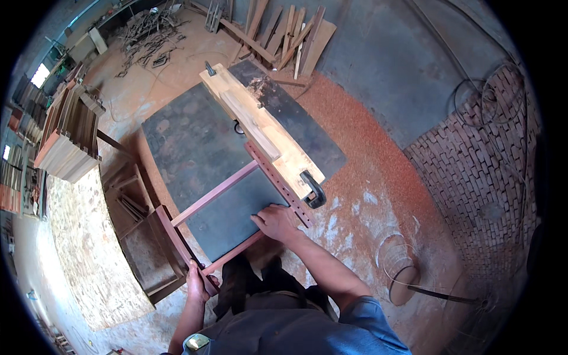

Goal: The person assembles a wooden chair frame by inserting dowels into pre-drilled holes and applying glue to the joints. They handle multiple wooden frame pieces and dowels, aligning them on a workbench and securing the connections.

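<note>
A reddish wooden frame (216, 192) lies across the near side of the dark worktable, partly beyond its edge. It has two long rails joined by two crossbars; a row of dark holes runs along the right rail (278, 182). My left hand (196, 283) is closed round the near end of the left rail (171, 235). My right hand (276, 222) grips the near crossbar (234, 252) close to the right rail, its fingers partly hidden. Beside that rail, a pale thick plank (290, 148) is fixed to the table with a black clamp (315, 190).
The worktable (189, 130) bears wood shavings (257, 87) beyond the plank. A second clamp (210, 69) sits at the plank's far end. To the left are a stack of wooden pieces (71, 133) and a pale sheet (89, 242). Boards (290, 38) lean at the back wall; sawdust covers the floor.
</note>
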Demonstrator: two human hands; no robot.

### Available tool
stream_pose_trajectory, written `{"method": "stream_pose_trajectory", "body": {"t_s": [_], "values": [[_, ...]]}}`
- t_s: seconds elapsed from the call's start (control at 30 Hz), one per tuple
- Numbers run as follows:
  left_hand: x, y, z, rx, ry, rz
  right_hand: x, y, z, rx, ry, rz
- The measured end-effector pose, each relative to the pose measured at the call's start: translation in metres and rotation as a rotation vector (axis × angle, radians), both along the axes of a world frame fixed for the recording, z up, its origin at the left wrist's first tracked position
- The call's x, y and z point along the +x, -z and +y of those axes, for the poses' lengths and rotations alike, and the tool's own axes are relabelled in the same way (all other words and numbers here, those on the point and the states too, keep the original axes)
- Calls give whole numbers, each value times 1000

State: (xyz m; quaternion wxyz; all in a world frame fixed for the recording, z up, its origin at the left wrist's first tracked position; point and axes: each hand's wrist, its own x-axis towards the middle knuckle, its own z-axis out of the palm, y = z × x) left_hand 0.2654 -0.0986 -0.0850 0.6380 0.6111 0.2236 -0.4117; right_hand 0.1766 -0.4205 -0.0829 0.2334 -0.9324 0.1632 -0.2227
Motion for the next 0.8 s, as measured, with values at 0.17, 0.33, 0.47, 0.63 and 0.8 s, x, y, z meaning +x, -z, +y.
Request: {"method": "stream_pose_trajectory", "body": {"t_s": [0.17,0.33,0.47,0.63,0.8], "values": [[11,0,-5,11,-93,186,15,-13,0,-5,69,-21],[23,-9,-20,59,-113,169,32,-13,-4,-7,102,-84],[35,2,-16,21,-168,255,43,-11,-8,-7,102,-134],[54,1,-22,33,-144,244,62,-16,-14,-17,98,-129],[76,-11,-33,31,-121,265,83,-17,-21,-34,107,-99]]}}
